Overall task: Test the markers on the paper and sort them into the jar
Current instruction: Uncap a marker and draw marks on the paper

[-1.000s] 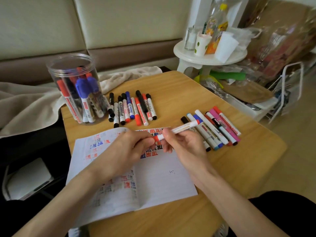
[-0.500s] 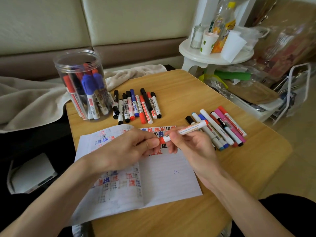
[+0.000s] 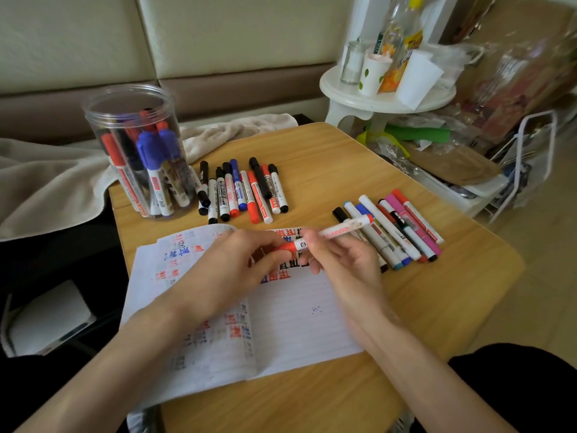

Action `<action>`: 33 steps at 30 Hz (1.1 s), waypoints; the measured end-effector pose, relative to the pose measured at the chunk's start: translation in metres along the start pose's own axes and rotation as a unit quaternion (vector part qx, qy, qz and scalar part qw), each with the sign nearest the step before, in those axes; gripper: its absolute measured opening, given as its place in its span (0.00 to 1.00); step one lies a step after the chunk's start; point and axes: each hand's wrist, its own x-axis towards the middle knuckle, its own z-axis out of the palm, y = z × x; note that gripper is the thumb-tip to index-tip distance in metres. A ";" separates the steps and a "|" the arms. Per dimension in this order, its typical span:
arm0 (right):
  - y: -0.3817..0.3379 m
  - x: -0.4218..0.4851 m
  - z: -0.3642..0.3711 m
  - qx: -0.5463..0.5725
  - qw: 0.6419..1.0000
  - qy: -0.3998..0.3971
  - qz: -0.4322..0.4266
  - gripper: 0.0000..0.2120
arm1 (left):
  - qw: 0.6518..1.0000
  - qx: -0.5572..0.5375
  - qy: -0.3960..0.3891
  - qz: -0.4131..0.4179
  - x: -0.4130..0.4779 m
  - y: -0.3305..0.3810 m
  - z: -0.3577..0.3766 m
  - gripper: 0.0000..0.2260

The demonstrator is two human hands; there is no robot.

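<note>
A white marker with a red cap [image 3: 340,229] lies level above the lined paper [image 3: 299,320]. My right hand [image 3: 337,260] grips its white barrel. My left hand [image 3: 231,267] pinches the red cap at its left end. The paper carries red, blue and black test marks. A clear plastic jar [image 3: 137,151] with several markers upright in it stands at the table's back left. One row of markers [image 3: 246,190] lies beside the jar, a second row [image 3: 399,228] lies to the right of my hands.
The wooden table [image 3: 437,295] ends close on the right. A beige blanket [image 3: 46,179] lies behind the jar. A white round stool [image 3: 384,98] with cups and bottles stands at the back right, with bags and clutter on the floor beside it.
The camera view has shifted slightly. Both hands stay on the red-capped marker, with little visible motion between them.
</note>
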 end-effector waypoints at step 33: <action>-0.010 0.005 -0.004 -0.024 0.997 -0.057 -0.035 0.11 | 0.986 -0.152 -0.064 -0.024 0.001 0.003 -0.015 0.13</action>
